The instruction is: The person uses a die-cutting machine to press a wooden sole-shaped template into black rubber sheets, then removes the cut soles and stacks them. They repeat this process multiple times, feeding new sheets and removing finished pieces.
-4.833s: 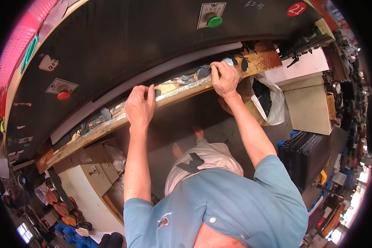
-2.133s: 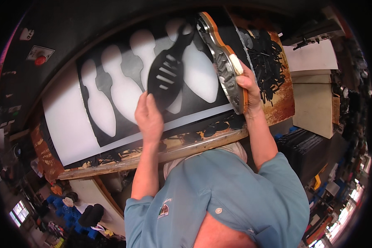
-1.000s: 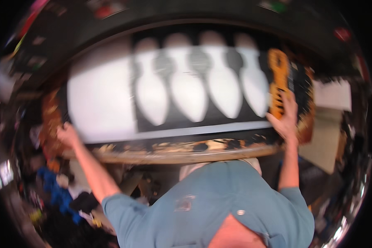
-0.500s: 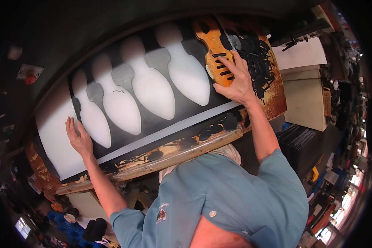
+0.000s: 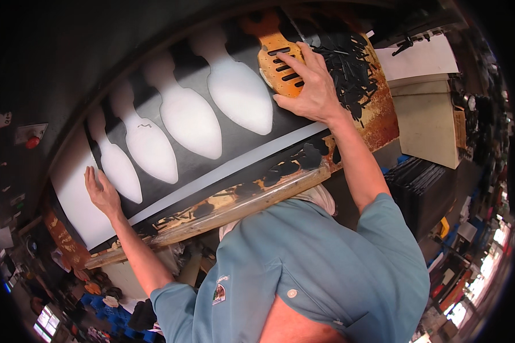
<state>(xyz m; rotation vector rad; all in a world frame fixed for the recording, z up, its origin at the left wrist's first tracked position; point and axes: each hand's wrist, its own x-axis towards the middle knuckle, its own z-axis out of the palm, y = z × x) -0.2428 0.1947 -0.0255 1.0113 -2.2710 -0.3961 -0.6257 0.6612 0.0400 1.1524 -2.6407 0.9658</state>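
My right hand (image 5: pixel 317 88) spans the near end of an orange, sole-shaped cutting die (image 5: pixel 286 77) with black slots. Its thumb is at the die's near edge and its fingers lie across the top and right side. The die lies on a black sheet (image 5: pixel 149 148) on the right, its far end in shadow. Several sole-shaped cut-outs in the sheet show the white board (image 5: pixel 77 194) beneath. My left hand (image 5: pixel 103 193) rests flat at the sheet's left edge, fingers stretched, holding nothing.
A dark machine beam (image 5: pixel 57 108) overhangs the far side. Black offcuts (image 5: pixel 352 71) lie at the right on the rusty table (image 5: pixel 383 108). A worn wooden rail (image 5: pixel 240 208) edges the front. At right stand a beige cabinet (image 5: pixel 426 128) and stacked black sheets (image 5: pixel 415 177).
The black sheet has slid left and away over the board, deeper under the beam. The cutting die and my right hand have moved the same way; my left hand has shifted slightly left.
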